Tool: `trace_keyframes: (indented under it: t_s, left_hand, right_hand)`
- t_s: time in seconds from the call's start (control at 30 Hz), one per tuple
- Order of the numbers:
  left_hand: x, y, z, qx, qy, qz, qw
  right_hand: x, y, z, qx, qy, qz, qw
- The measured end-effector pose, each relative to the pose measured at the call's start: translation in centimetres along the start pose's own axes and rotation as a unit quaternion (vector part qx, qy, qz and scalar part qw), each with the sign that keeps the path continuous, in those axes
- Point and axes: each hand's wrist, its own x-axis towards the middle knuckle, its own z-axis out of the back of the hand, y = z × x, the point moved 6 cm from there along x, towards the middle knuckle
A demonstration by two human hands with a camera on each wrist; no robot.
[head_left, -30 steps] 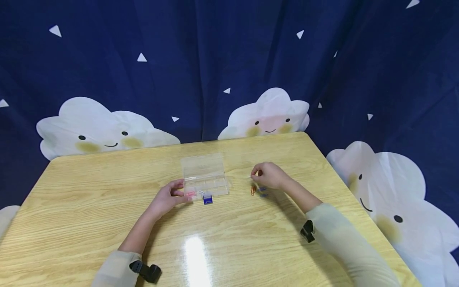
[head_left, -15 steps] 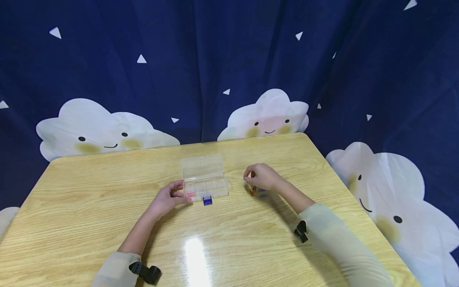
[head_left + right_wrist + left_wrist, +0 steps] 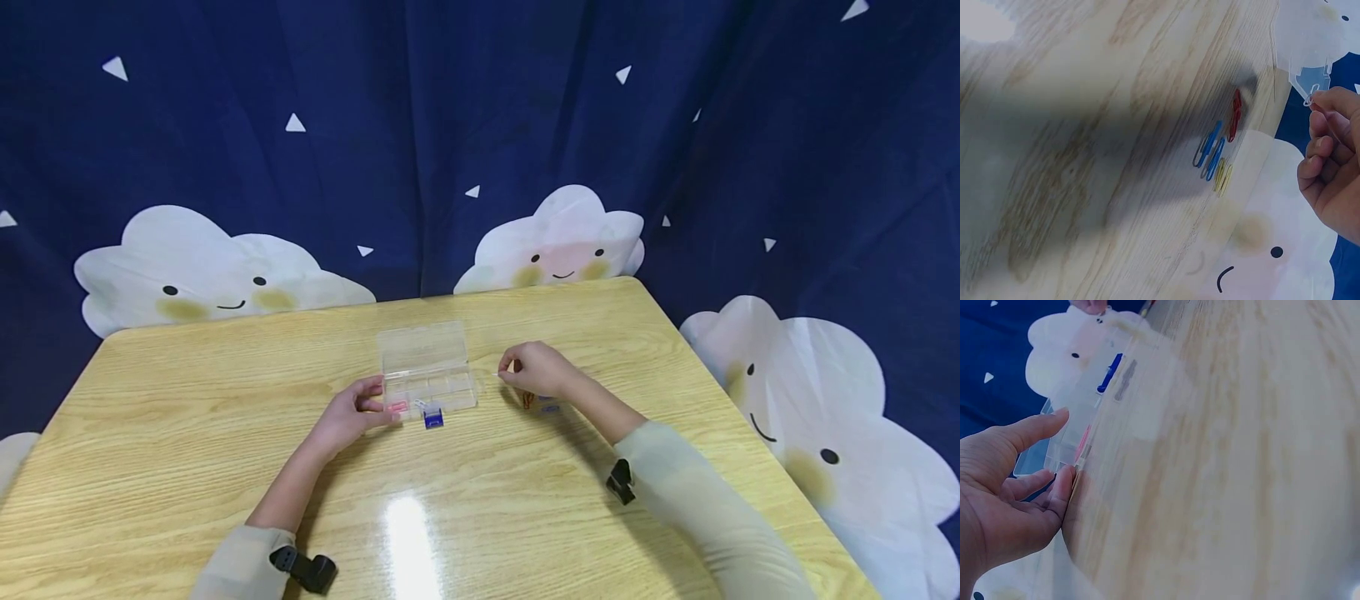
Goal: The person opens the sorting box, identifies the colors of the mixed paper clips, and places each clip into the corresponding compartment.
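Note:
A clear plastic compartment box [image 3: 461,407] lies on the table with its lid raised at the back. Pink paper clips [image 3: 397,407] sit in its front left compartment, a white paper clip [image 3: 421,403] in the one beside it. My left hand [image 3: 351,421] holds the box's left end, thumb at the front and fingers at the side. My right hand [image 3: 538,369] pinches a white paper clip [image 3: 1313,94] between thumb and index finger, above the table just right of the box. Below that hand lie red paper clips [image 3: 1235,115], blue paper clips [image 3: 1212,150] and yellow paper clips [image 3: 1222,178].
A blue latch [image 3: 433,418] juts from the box's front edge. The wooden table [image 3: 225,400] ends at a dark blue curtain [image 3: 337,125] printed with clouds. Black wrist cameras sit on both sleeves.
My right hand has moved left toward the box, carrying the white paper clip. My left hand and the box have stayed in place.

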Motion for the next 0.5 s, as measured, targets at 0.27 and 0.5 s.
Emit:
trace_keyframes:
  t_s: [0.27,0.5]
  left_hand:
    - [0.0,0.0,0.0,0.003,0.000,0.000,1.0000]
    - [0.1,0.1,0.0,-0.001,0.001,-0.004,1.0000]
  right_hand:
    - [0.3,1.0,-0.2,-0.003,0.006,0.005,1.0000]
    - [0.7,2.1,-0.5,-0.011,0.003,0.022,0.9997]
